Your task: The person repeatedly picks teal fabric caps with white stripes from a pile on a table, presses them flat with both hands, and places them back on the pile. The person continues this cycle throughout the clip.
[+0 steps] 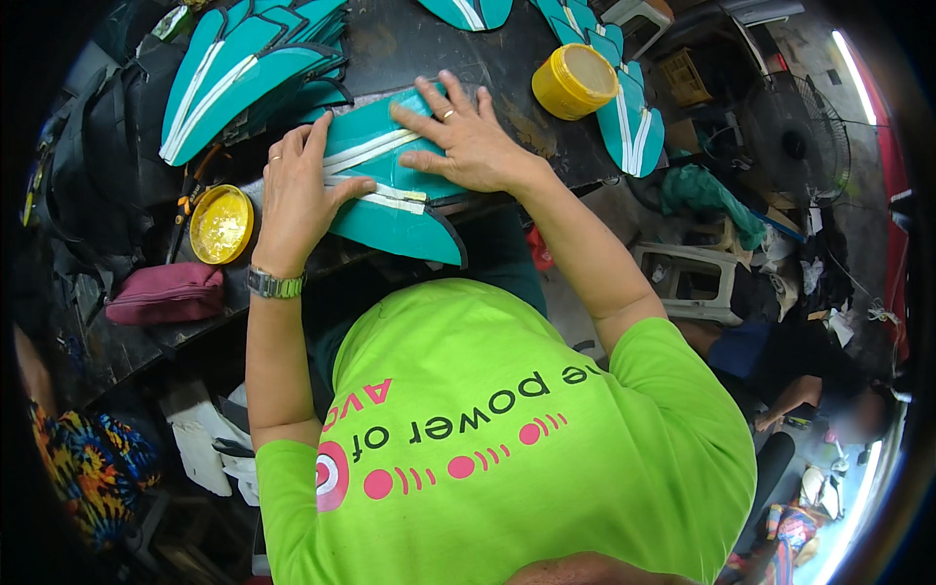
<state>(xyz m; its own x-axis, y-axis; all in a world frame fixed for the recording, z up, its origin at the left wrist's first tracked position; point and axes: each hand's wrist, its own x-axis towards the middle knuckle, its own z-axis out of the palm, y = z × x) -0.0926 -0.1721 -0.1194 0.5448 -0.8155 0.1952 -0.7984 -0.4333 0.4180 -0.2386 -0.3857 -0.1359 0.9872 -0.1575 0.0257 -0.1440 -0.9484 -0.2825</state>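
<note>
Pressing flat, it seems: right hand (464, 144) fanned wide, left hand (298, 195) uncurled, both on the striped teal panel (363, 127); next needs even pressure.

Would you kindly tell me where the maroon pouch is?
In the head view, the maroon pouch lies at left on the black table, just below the shallow yellow dish.

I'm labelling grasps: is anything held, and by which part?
No clear grip: left hand lies on the left end of the teal piece, right hand on its far part.
</note>
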